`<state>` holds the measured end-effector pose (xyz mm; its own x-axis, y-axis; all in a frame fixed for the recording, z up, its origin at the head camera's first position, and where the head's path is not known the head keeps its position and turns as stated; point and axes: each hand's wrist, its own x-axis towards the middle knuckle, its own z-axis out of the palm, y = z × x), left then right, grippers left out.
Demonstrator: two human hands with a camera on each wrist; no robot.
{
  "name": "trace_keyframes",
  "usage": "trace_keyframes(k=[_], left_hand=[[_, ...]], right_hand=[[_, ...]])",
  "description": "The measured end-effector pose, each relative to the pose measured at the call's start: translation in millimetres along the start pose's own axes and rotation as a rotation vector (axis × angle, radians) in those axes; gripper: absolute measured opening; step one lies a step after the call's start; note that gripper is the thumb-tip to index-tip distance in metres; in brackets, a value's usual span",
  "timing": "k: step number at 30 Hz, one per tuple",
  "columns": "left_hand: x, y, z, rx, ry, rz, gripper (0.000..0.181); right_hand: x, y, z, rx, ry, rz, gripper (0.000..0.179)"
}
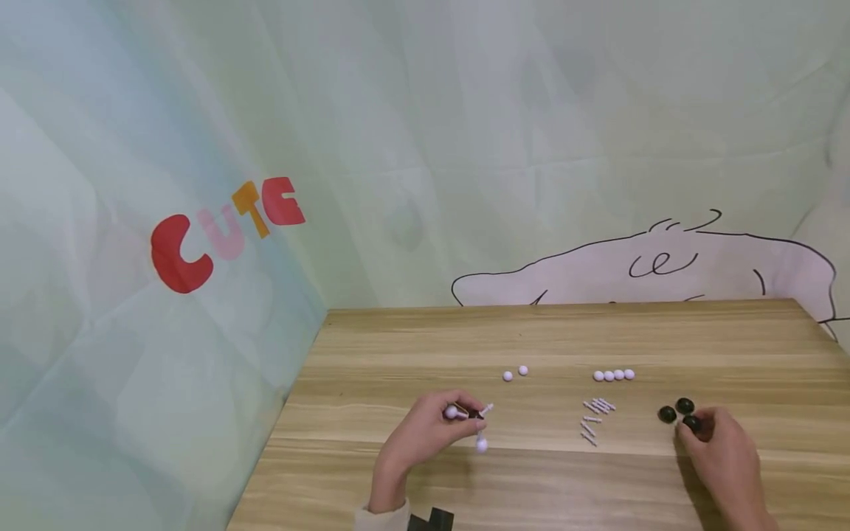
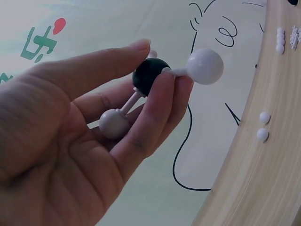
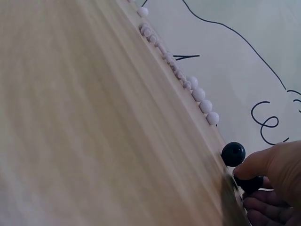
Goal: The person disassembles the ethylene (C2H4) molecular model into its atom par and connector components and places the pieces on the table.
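My left hand (image 1: 420, 428) pinches a ball-and-stick molecule model above the table. At its core is a black ball (image 2: 148, 77), mostly covered by fingers in the head view. White balls (image 2: 205, 66) sit on two of its pegs, and a further light peg (image 1: 488, 408) sticks out toward the far right. On the table's right side, my right hand (image 1: 727, 453) pinches a loose black ball (image 1: 692, 423) between thumb and fingers. Two other black balls (image 1: 667, 414) lie beside it. The right wrist view shows the pinched ball (image 3: 249, 184) partly hidden by the thumb.
Several white connector pegs (image 1: 600, 405) lie scattered between the hands. Behind them, several white balls (image 1: 614, 375) form a row. Two more white balls (image 1: 508, 376) rest beyond my left hand. The wooden table (image 1: 398, 339) ends at a printed cloth backdrop (image 1: 425, 162).
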<state>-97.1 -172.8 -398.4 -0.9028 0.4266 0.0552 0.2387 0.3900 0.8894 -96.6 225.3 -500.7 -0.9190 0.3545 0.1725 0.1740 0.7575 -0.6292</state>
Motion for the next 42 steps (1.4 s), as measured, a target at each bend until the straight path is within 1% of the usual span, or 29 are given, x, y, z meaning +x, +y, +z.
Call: trace_keyframes(k=[7,11,14,18,20,25,30,33,37,40,42], left_hand=[[0.0,2.7,-0.1,-0.036,0.011,-0.021,0.019],[1.3,2.7,0.9,-0.004,0.022,-0.019,0.019],[2.2,2.2,1.9,0.010,0.033,-0.015,0.020],[1.5,3.3,2.2,-0.014,0.047,-0.020,0.020],[0.4,4.4,1.8,-0.028,0.052,-0.020,0.020],[0.0,6.6,1.5,-0.029,0.057,0.011,0.020],[2.1,6.4,5.1,-0.033,0.060,0.044,0.018],[3.3,7.1,9.3,-0.056,0.062,0.068,0.017],[4.0,9.0,14.4,-0.115,0.062,0.099,0.019],[4.2,10.5,16.3,-0.138,0.057,0.105,0.020],[4.5,11.3,17.3,-0.142,0.054,0.103,0.021]], right_hand=[[0.6,0.5,2.0,-0.003,-0.017,0.002,0.029],[0.9,0.1,2.3,0.000,-0.031,0.014,0.031],[1.4,-0.7,2.6,0.004,-0.047,0.044,0.032],[2.9,-1.7,2.7,0.007,-0.064,0.072,0.035],[3.4,-2.3,2.6,0.011,-0.065,0.072,0.036],[3.8,-3.8,1.8,0.014,-0.067,0.073,0.038],[3.1,-3.2,1.1,0.014,-0.060,0.065,0.038],[3.1,-1.8,0.7,0.015,-0.059,0.055,0.040],[4.3,-1.1,-1.9,0.016,-0.091,0.061,0.048],[4.2,-7.1,-9.3,0.022,-0.100,0.078,0.056],[3.6,-16.6,-16.4,0.043,-0.073,0.055,0.057]])
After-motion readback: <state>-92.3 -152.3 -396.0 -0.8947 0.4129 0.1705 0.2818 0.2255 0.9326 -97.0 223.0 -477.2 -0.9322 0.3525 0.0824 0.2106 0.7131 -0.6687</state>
